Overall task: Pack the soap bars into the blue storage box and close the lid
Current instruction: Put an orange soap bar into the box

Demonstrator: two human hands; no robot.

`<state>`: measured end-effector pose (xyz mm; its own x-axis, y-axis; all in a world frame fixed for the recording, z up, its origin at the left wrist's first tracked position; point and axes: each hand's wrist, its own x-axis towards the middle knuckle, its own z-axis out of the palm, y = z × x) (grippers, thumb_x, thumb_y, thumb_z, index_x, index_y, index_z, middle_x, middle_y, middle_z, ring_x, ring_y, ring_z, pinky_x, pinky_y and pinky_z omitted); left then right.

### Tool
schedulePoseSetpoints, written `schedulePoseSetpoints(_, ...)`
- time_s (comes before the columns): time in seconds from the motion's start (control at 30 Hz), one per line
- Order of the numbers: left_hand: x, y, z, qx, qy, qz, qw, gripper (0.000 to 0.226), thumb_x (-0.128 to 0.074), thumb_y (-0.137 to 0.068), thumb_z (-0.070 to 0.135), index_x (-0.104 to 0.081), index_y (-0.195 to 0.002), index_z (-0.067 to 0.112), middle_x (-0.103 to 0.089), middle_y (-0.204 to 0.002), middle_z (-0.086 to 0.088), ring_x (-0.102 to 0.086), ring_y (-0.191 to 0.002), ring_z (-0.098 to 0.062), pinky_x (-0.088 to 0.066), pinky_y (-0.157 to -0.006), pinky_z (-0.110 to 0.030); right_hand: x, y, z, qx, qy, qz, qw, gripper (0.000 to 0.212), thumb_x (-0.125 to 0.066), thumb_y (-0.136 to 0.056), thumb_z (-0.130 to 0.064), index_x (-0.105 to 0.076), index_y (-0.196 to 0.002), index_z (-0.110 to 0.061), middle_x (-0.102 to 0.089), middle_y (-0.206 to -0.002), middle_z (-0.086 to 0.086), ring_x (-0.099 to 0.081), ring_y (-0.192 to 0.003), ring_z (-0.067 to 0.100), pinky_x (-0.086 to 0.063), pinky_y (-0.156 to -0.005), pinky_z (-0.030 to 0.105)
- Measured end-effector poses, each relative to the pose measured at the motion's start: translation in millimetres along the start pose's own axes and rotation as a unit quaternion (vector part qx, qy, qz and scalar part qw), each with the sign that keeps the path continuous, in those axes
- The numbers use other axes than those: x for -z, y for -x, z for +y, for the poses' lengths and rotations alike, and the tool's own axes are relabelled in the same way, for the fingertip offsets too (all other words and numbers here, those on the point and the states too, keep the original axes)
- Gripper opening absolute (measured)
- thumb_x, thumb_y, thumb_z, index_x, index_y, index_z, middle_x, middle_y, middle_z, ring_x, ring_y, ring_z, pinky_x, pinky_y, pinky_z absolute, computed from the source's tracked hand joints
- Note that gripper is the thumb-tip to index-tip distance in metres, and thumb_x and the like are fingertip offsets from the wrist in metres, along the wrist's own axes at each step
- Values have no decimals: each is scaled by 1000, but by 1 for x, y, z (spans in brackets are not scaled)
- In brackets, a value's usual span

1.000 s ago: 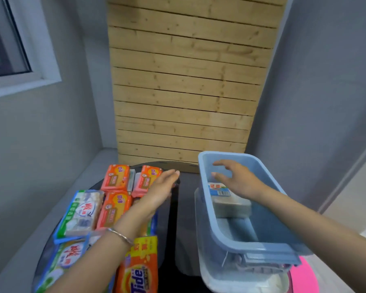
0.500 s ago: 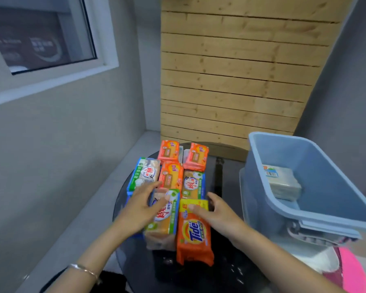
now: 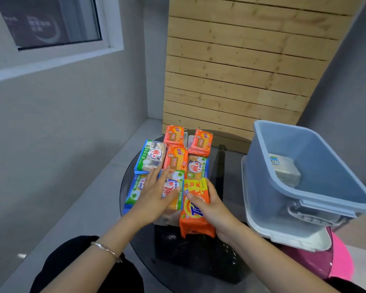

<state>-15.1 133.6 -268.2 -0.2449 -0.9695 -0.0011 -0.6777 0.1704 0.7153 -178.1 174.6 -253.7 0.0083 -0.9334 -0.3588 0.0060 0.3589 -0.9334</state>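
Nearest me, my right hand was curled round the orange Tide bar, thumb on its top face and fingers down its right edge. That bar lay at the front of the pack on the dark glass table. Just to its left my left hand lay flat, fingers straight, on the green-edged bar, pinching nothing. I judged these bars dense and stiff for their size. The film wrappers looked glossy and probably slick, with loose crimped ends that would slide or tear, so the hold belonged across the long sides of the block, not the ends. Beyond, the other soap bars lay touching in rows. Farther right, the blue storage box stood open and seemingly tilted, with one wrapped bar on its floor. A pale lid-like piece sat under it.
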Motion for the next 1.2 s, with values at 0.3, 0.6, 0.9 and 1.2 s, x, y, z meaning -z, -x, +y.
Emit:
schedulePoseSetpoints(0.3, 8, 1, 9, -21, 42, 50, 998, 68, -38, -90, 53, -14, -149, 29, -12, -159, 5, 0, -146, -13, -9, -119, -43, 18, 13, -32, 18, 39, 19, 999, 83, -81, -70, -20, -32, -137, -28, -62, -117, 3, -68, -89, 13, -56, -58, 22)
schedulePoseSetpoints(0.6, 9, -21, 105, -109, 195, 103, 969, 47, -36, -95, 45, -37, -139, 32, -32, -146, 17, -20, -140, -3, -16, -118, -32, 96, 66, -146, 138, -28, 22, 990, 84, -79, -52, -24, -48, -130, -25, -75, -95, 7, -72, -72, 20, -60, -68, 33)
schedulePoseSetpoints(0.9, -57, -59, 174, -74, 290, -52, 953, 52, -32, -94, 47, -24, -145, 36, -26, -153, 13, -19, -141, -4, -15, -114, -26, 187, 59, -170, 109, 8, 115, 987, 85, -79, -51, -29, -48, -130, -24, -74, -98, 6, -71, -81, 23, -58, -82, 42)
schedulePoseSetpoints(1.2, -92, -76, 188, -17, 412, -148, 899, 42, -43, -92, 39, -36, -133, 40, -64, -111, 14, -68, -82, 3, -52, -61, -10, 207, 12, -102, -53, 51, 70, 995, 75, -78, -74, -17, -37, -135, -26, -70, -112, 11, -69, -95, 26, -57, -85, 40)
